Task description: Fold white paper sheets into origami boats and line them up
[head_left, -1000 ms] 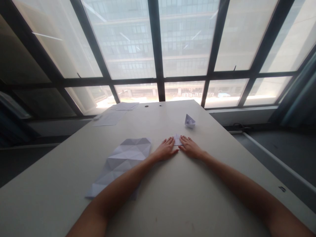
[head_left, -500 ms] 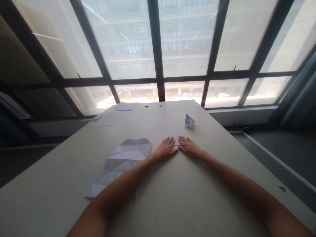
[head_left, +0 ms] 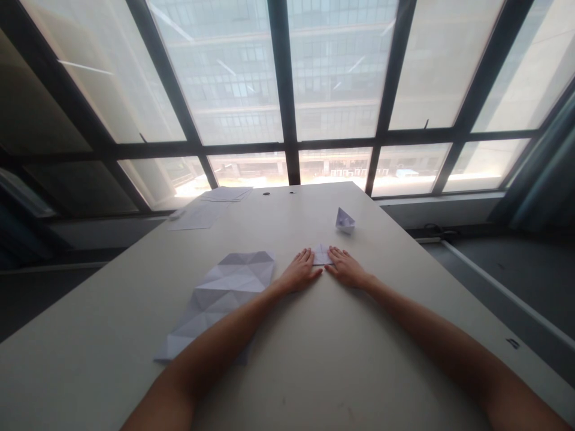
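Head view: hands [head_left: 298, 272] [head_left: 349, 270] farther apart on paper [head_left: 321, 255]

Your two hands [head_left: 297, 271] flank one folded paper [head_left: 321, 255], one paper shape [head_left: 345, 224] beyond your right hand [head_left: 348, 269], one creased sheet [head_left: 233, 280] leftward.

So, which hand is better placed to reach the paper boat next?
Probably the right hand: it lies nearer the paper boat, at the right side of the folded paper; the left hand is farther, at its left.
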Demonstrator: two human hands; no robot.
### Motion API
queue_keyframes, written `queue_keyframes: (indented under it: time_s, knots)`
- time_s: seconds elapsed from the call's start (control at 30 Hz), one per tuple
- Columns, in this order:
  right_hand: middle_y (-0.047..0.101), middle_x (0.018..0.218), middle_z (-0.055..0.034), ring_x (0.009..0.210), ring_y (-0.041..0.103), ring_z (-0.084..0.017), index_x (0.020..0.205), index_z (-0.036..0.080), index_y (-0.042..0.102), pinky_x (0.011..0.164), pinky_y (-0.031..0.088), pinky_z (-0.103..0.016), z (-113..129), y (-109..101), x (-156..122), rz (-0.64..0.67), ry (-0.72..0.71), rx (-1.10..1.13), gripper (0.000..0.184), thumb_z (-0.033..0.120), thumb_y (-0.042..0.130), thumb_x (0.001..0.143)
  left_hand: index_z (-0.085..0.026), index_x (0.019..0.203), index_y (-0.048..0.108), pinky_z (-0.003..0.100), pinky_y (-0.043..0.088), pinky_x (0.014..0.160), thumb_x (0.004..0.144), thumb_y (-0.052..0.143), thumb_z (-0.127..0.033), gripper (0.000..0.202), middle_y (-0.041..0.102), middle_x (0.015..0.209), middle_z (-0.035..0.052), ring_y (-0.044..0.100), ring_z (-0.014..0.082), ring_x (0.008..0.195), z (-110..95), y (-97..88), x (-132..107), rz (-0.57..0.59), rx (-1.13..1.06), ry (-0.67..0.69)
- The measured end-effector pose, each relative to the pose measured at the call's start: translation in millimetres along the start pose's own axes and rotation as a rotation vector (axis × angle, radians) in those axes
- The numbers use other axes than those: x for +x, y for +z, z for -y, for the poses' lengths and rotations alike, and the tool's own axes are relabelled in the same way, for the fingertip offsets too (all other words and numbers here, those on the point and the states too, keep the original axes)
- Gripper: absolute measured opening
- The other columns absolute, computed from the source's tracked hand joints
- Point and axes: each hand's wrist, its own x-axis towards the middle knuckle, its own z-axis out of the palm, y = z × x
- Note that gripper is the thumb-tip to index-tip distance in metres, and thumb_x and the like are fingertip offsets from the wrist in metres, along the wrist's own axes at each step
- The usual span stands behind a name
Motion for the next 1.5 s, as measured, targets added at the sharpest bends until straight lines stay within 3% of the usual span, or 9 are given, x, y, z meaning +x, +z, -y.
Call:
queue_keyframes:
  time_s: [0.3,0.57,0.83,1.0,1.27,1.37,1.5]
  knots:
    - [0.041,0.155,-0.0209,0.146,0.034,-0.028,0.146,0.009,0.048,0.121,0.024,-0.042,3,-5,-4,-0.068,-0.05,0.019,0.056,0.037,0.049,0.098,-0.001,0.149,0.037,0.044,0.024,0.121,0.098,0.046,-0.047,0.07,0.033,0.157,0.026,0.028,0.0319,0.149,1,0.9,2,-0.051,-0.046,-0.024]
    - [0.045,0.152,-0.0205,0.144,0.038,-0.029,0.143,0.011,0.052,0.12,0.028,-0.044,4,-5,-5,-0.106,-0.065,0.035,0.053,0.035,0.051,0.096,-0.007,0.142,0.048,0.041,0.033,0.118,0.096,0.055,-0.041,0.057,0.046,0.15,0.0233,0.042,0.0302,0.143,4,0.5,4,-0.132,-0.039,-0.02]
    - [0.051,0.148,-0.019,0.141,0.044,-0.027,0.139,0.012,0.057,0.118,0.034,-0.041,9,-13,-8,-0.111,-0.146,0.083,0.048,0.029,0.053,0.095,-0.011,0.141,0.05,0.041,0.037,0.116,0.099,0.051,-0.043,0.053,0.05,0.147,0.0206,0.046,0.03,0.14,5,2.5,5,-0.15,0.015,0.03]
    - [0.054,0.146,-0.013,0.138,0.048,-0.025,0.138,0.019,0.059,0.115,0.037,-0.04,9,-12,-8,-0.125,-0.151,0.109,0.046,0.029,0.054,0.093,-0.011,0.143,0.048,0.041,0.039,0.113,0.102,0.044,-0.041,0.05,0.052,0.146,0.0201,0.048,0.0314,0.137,1,-1.2,4,-0.125,-0.023,0.022]
    - [0.062,0.138,-0.0103,0.127,0.057,-0.025,0.134,0.02,0.061,0.11,0.041,-0.036,13,-14,-8,-0.166,-0.077,0.109,0.043,0.029,0.057,0.092,-0.013,0.148,0.046,0.042,0.037,0.115,0.097,0.033,-0.01,0.052,0.051,0.147,0.0186,0.047,0.0299,0.138,0,0.4,5,-0.092,-0.001,0.026]
    - [0.062,0.137,-0.011,0.127,0.056,-0.026,0.135,0.019,0.059,0.111,0.039,-0.038,12,-13,-6,-0.241,-0.022,0.103,0.047,0.024,0.058,0.089,-0.015,0.147,0.046,0.042,0.039,0.115,0.095,0.033,-0.008,0.055,0.051,0.148,0.0162,0.049,0.0282,0.137,1,1.6,6,-0.104,-0.011,0.013]
    - [0.054,0.144,-0.0129,0.133,0.048,-0.029,0.147,0.017,0.045,0.114,0.036,-0.043,7,-12,-3,-0.46,0.072,0.127,0.064,0.022,0.059,0.084,-0.013,0.146,0.045,0.038,0.043,0.111,0.096,0.031,-0.006,0.053,0.051,0.148,0.015,0.054,0.0262,0.132,-2,-2.5,5,-0.147,-0.007,-0.014]
